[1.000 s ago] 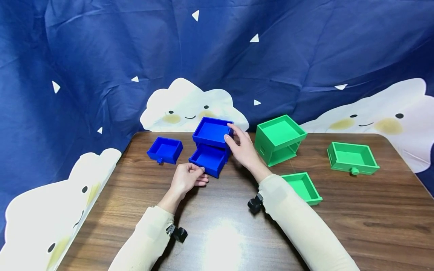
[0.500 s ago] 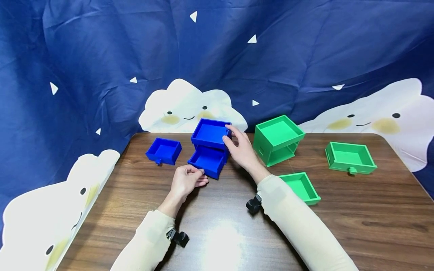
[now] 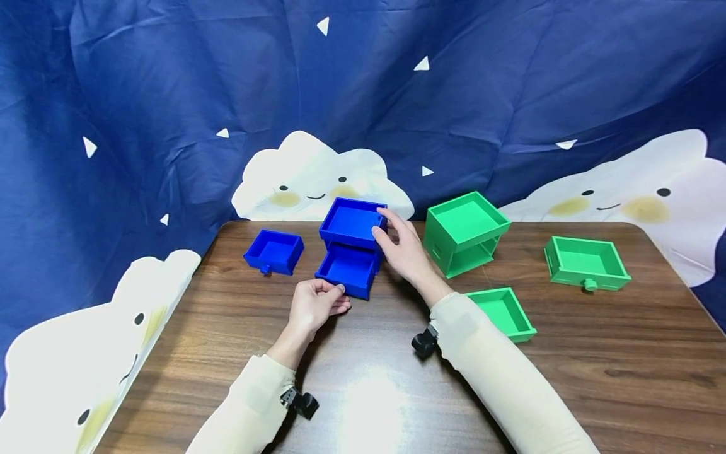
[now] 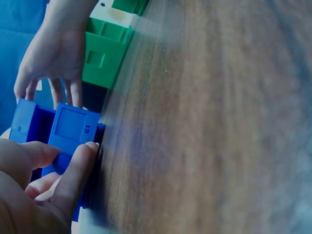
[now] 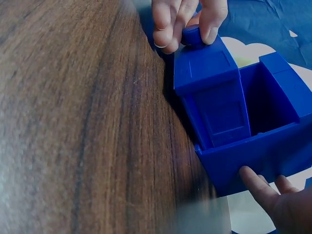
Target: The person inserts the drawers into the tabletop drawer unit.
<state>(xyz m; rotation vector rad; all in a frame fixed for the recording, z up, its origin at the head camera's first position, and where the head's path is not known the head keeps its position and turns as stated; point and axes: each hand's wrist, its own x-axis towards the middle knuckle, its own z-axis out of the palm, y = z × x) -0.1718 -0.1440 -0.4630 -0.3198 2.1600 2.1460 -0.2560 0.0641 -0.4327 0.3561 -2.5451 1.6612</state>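
In the head view a blue cabinet frame stands near the table's back edge. A blue drawer sits partly in its lower opening, its front sticking out toward me. My left hand pinches the drawer's round knob between thumb and fingers, as both wrist views show. My right hand holds the cabinet's right side, fingertips at the top rim and on the side wall. Left of the cabinet lies a second blue drawer, knob toward me.
A green cabinet frame stands to the right of the blue one. One green drawer lies partly behind my right sleeve; another green drawer is farther right. A blue cloth with clouds hangs behind the wooden table.
The pinched drawer has turned slightly, its front now facing me more squarely. My left hand has shifted a little to the right with it; my right hand keeps its place on the cabinet.
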